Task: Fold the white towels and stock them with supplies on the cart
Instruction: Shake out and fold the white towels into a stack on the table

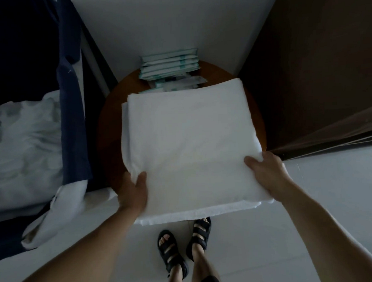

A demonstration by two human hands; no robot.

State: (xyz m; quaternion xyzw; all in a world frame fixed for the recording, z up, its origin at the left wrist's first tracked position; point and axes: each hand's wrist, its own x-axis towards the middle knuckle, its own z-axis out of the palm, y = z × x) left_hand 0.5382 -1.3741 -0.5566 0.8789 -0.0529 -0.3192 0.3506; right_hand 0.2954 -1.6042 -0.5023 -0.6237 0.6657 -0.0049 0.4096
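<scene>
White towel [187, 140], folded flat, lies over the round worktop [109, 127], its 6 o'clock edge overhanging the floor; packets [170, 64] sit at 12 o'clock, partly hidden by its far edge. Left hand [133, 193] grips the 7 o'clock corner and right hand [266, 171] the 4 o'clock edge, thumbs on top, other fingers hidden beneath. Pushed toward 12 o'clock, the towel may shove the packets; let go here, the overhang could drag the layers loose

Cloth, wood, plastic wrap, hard floor.
White towel [187, 140] soft matt cloth, fine nap; round table [109, 132] brown wood, smooth, dull sheen; packets [170, 62] in glossy plastic wrap; bed sheet [23, 132] crumpled matt cloth; floor [313, 199] smooth, pale.
</scene>
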